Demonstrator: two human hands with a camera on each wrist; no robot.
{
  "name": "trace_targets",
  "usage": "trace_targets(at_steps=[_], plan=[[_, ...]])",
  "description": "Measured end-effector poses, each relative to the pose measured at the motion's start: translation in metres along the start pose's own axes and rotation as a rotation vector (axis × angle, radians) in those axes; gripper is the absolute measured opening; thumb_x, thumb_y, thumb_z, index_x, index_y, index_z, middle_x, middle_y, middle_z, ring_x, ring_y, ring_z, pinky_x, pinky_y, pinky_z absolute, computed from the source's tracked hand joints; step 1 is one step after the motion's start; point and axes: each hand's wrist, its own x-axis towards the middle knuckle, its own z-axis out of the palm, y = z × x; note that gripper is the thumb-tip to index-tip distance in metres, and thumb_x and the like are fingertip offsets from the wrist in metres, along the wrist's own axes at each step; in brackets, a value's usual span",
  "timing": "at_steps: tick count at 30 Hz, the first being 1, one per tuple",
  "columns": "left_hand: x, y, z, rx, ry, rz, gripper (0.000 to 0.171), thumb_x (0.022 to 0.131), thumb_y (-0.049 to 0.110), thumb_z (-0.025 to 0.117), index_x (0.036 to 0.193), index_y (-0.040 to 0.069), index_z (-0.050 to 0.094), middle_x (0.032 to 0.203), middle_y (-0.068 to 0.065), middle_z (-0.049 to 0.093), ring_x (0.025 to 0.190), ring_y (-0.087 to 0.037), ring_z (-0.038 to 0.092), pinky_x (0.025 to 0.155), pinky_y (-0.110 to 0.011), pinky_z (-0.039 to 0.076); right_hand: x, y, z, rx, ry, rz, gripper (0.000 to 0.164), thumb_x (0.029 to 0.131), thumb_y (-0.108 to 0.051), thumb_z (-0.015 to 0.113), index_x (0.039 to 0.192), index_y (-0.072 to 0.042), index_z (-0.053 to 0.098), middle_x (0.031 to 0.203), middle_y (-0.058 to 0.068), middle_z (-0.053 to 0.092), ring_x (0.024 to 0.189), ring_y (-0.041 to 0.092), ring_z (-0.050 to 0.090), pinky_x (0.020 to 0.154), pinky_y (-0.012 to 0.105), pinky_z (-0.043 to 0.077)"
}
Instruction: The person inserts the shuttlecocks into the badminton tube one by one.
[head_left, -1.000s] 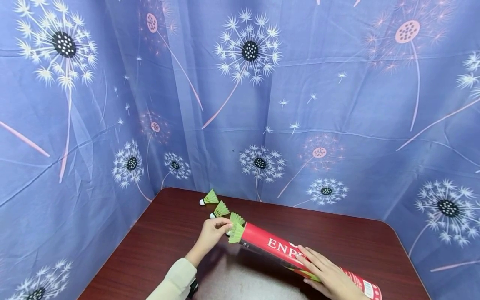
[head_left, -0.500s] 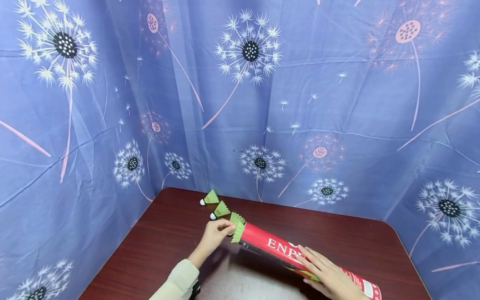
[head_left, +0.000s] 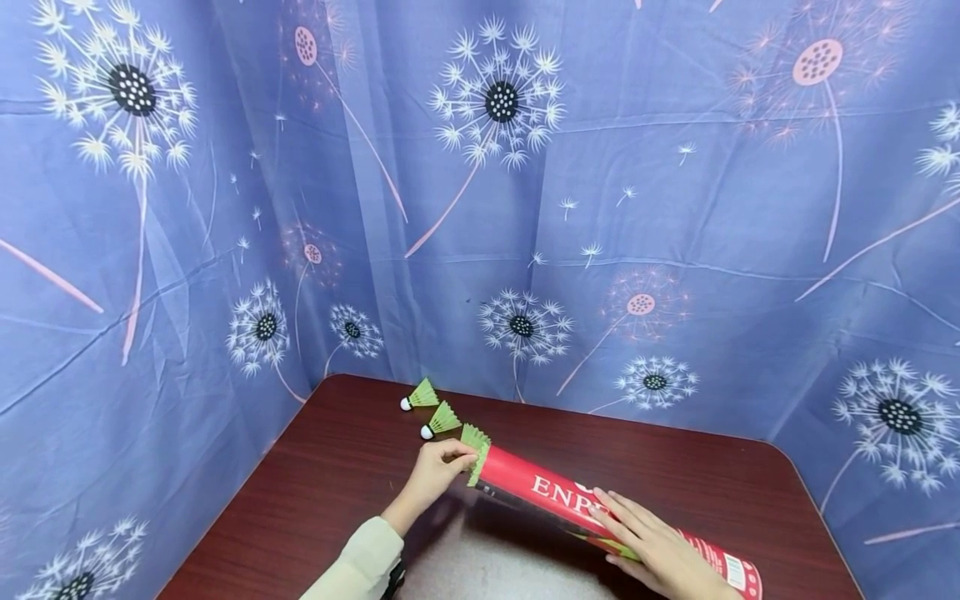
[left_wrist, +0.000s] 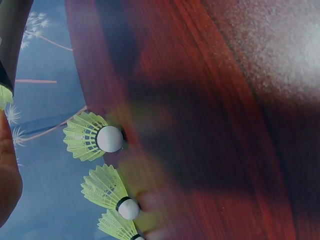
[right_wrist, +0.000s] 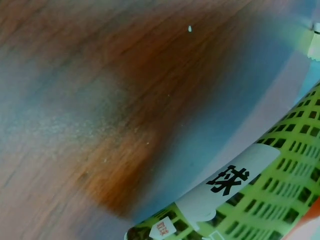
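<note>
Red shuttlecock tube [head_left: 600,517] lying slanted on dark wooden table [head_left: 315,483], steadied under flat, straight-fingered right hand [head_left: 660,554]. Left hand [head_left: 435,471] pinching green shuttlecock [head_left: 474,454] protruding at tube mouth. Two loose shuttlecocks [head_left: 431,408] just beyond. Advised: keep tube pinned; move shuttlecock along tube axis, grip light, skirt uncrushed.

Your long red tube [head_left: 600,512] lies slanted across the bench [head_left: 330,475], from 12 o'clock down to 4 o'clock, and blocks a straight pass across. Two loose green shuttlecocks [head_left: 438,419] sit at 11 o'clock, just beyond the tube's open end. The blue curtain [head_left: 480,208] walls in the bench at 9, 12 and 3 o'clock. Bare bench lies at 8 o'clock, and at 2 o'clock behind the tube.
</note>
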Motion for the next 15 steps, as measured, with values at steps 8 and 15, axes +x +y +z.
trace_targets(at_steps=[8,15], plan=[[0.004,-0.031,0.012,0.035,0.034,0.005,0.004,0.081,-0.003,0.072,0.085,-0.003,0.073,0.081,-0.012,0.071,0.067,-0.014,0.063,0.060,-0.024,0.053,0.001,0.001,-0.001,-0.005,0.026,-0.024,0.075,0.085,-0.040,0.072,0.145,-0.007,0.042,0.148,0.015,0.040,0.132,0.024,0.039,0.113,0.015,0.013],[0.007,-0.041,0.018,-0.002,0.049,0.014,0.005,0.080,0.000,0.074,0.085,0.001,0.075,0.083,-0.009,0.072,0.071,-0.006,0.063,0.063,-0.026,0.054,0.002,0.002,0.000,-0.017,0.050,-0.036,0.071,0.088,-0.043,0.068,0.144,-0.007,0.044,0.149,0.014,0.040,0.131,0.025,0.040,0.113,0.016,0.013]])
